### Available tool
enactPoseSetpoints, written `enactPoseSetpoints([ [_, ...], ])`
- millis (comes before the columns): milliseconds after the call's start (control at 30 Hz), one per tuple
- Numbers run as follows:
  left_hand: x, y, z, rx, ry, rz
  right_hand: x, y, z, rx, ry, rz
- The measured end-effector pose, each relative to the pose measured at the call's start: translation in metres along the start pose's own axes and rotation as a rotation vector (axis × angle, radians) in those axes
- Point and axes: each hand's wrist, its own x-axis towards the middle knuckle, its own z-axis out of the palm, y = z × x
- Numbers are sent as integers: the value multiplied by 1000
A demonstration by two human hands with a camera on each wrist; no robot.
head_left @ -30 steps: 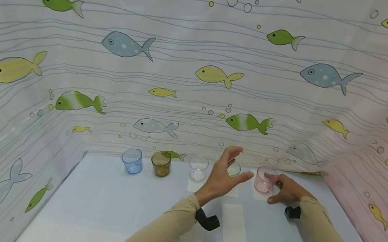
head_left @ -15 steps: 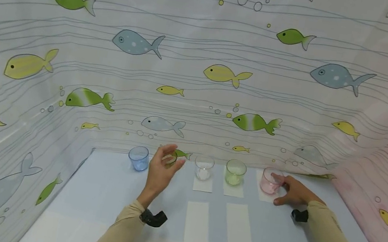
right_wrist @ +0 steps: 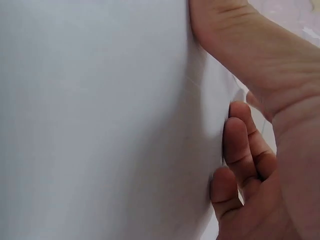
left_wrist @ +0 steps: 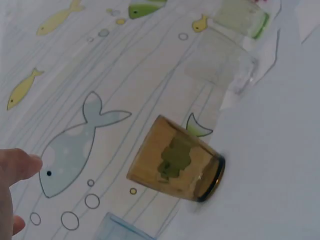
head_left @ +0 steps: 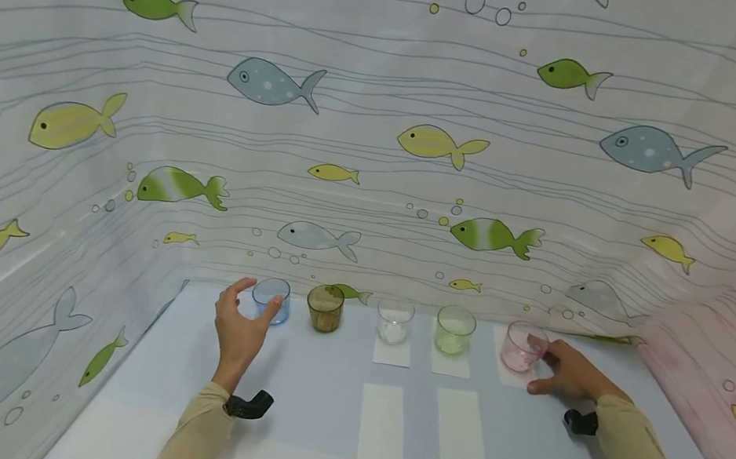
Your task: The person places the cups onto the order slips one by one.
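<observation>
Fish-print backdrop (head_left: 390, 78): rising behind and at both sides.
White table (head_left: 284, 407): stretching below.
Right hand (head_left: 571, 369): at the pink glass (head_left: 518, 353), thumb spread from fingers; contact hard to tell.
Left hand (head_left: 241, 329): thumb and fingers spread about the blue glass (head_left: 268, 291); contact unclear.
Paper strips (head_left: 383, 429): lying near the front.
Blue glass: upright, leftmost, beside the brown glass (head_left: 325, 312).
Pink glass: upright, rightmost.

The place looked booth-like, its wider setting hidden: white, fish-printed sheeting (head_left: 354, 132) walled the flat, pale bluish-white table (head_left: 299, 402) on its left, far and right sides.
</observation>
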Motion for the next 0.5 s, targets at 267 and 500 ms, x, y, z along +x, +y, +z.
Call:
enactPoseSetpoints([
  [267,4,-26,-7,-2,-177,-248,-13,7,1,27,22,-19],
  [500,6,-49,-8,-79,-252,-283,-23,7,0,115,26,-45],
])
